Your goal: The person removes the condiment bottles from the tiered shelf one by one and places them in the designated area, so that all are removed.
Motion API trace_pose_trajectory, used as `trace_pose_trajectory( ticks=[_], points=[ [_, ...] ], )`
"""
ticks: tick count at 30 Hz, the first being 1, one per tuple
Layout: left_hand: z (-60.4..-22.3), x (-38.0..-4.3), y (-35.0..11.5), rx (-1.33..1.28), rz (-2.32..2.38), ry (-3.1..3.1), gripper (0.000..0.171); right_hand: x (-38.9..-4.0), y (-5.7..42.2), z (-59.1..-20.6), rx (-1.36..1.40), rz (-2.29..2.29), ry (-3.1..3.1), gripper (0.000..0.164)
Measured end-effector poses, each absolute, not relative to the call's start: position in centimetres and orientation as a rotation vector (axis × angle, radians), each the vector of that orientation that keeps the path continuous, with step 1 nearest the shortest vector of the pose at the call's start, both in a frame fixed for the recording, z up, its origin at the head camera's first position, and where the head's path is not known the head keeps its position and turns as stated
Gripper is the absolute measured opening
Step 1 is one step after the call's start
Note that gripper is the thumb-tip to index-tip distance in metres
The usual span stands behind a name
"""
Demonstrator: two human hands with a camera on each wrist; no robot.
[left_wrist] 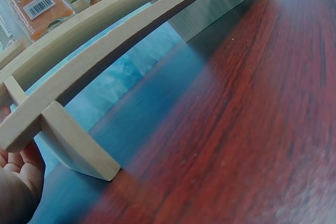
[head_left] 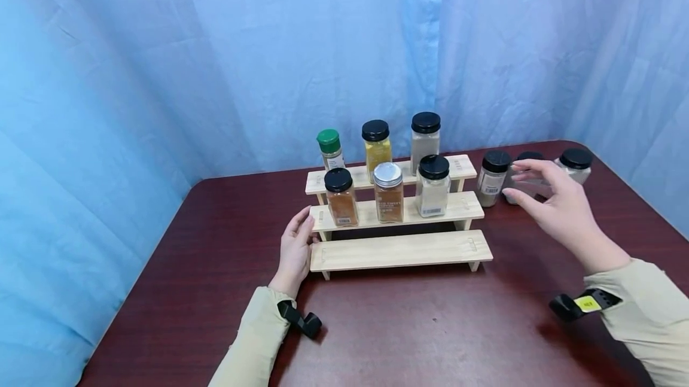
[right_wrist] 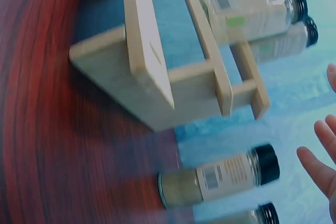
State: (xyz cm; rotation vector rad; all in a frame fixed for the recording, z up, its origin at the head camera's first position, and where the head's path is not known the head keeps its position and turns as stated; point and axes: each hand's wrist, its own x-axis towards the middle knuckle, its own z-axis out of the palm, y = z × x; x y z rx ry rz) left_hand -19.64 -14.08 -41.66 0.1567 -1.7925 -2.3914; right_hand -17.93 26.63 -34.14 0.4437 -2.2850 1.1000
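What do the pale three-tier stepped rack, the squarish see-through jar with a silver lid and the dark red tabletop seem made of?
Pale three-tier stepped rack: wood, probably unvarnished, given its grain and matt surface.
Squarish see-through jar: glass or clear plastic, orange-brown contents showing; its silver lid shines like metal.
Dark red tabletop: glossy, streaked like wood grain; real wood or laminate, unclear.

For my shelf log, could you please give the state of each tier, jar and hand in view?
Top tier: three capped jars, upright
Middle tier: three capped jars, upright
Bottom tier: no jars
Table jars: three, capped, upright
Left hand: holding the rack's left end
Right hand: fingers apart, holding nothing
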Motion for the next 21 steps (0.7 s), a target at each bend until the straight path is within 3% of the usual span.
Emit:
trace_pose_trajectory(
  ticks=[21],
  points=[
    [-41.6, -19.7, -14.0, 0.155, -2.391, -1.784, 0.042, -18.9, 21.5, -33.4, 0.594, 1.192, -2.326, 0.053]
  ],
)
